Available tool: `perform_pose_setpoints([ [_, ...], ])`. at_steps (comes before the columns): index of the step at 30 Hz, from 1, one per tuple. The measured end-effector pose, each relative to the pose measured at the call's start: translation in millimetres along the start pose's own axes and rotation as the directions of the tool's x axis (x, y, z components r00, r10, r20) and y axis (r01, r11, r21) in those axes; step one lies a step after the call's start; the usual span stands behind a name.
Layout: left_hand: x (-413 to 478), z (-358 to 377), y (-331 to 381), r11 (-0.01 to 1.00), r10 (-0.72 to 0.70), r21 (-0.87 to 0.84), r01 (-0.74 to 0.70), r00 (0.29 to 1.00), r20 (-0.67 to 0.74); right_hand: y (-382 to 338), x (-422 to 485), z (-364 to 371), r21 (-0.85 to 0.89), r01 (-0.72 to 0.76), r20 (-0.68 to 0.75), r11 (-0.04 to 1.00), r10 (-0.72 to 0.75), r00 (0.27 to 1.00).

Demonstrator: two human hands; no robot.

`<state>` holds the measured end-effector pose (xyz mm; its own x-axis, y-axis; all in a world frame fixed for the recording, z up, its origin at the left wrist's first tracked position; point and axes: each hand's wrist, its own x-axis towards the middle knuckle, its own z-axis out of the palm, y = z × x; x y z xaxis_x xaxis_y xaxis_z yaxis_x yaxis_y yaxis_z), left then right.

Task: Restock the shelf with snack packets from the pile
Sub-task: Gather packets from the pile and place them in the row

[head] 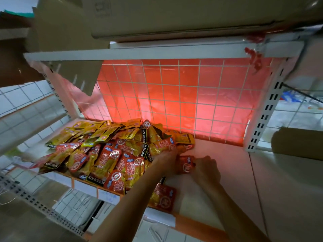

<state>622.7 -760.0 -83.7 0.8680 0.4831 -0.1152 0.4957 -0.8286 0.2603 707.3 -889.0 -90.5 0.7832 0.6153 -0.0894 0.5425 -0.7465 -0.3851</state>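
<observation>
The packet [187, 164] in hand is a red one lying on the shelf [227, 172] at the right edge of the pile [104, 151], between the two hands. The pile covers the left half of the shelf in a loose, overlapping heap of red and yellow packets, with none set in rows; one more red packet [165, 198] lies apart near the front edge. The right half of the shelf is bare, so by my judgement the restocking is at an early stage and most of the sorting is left to do. The right hand [207, 169] curls its fingers round the packet's right end and appears to pinch it. The left hand [166, 158] reaches to the packet's left end and the pile's edge; its fingertips are hidden, so I cannot tell whether it grasps or only touches. Behind stands a wire grid [174, 95].
</observation>
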Motion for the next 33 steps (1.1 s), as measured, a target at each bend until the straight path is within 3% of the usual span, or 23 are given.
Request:
perform_pose_setpoints([
  [7,-6.1,6.6,18.6,0.998,0.063,-0.011,-0.064,0.996,-0.056,14.5,-11.2,-5.7,-0.01,-0.068,-0.053,0.998,0.067,0.996],
  [16,-3.5,4.0,42.4,0.985,0.155,0.067,-0.162,0.983,0.101,35.4,-27.6,-15.8,-0.021,-0.15,-0.105,0.988,0.147,0.983],
  [23,5.9,13.5,67.3,0.982,0.18,0.042,-0.185,0.978,0.103,54.0,-39.3,-20.0,0.007,-0.185,-0.125,0.983,0.184,0.975],
  [29,4.4,20.4,96.9,0.987,0.163,0.001,-0.163,0.986,-0.023,73.1,-49.5,-22.9,0.326,-0.177,-0.19,0.929,0.248,0.95],
  [31,3.7,21.1,112.0,0.991,0.116,-0.06,-0.119,0.992,-0.051,77.9,-52.7,-26.5,0.535,-0.169,-0.197,0.828,0.317,0.928],
  [33,3.1,22.8,128.0,0.989,0.065,-0.133,-0.071,0.997,-0.05,83.2,-57.0,-31.2,0.745,-0.184,-0.136,0.641,0.417,0.899],
])
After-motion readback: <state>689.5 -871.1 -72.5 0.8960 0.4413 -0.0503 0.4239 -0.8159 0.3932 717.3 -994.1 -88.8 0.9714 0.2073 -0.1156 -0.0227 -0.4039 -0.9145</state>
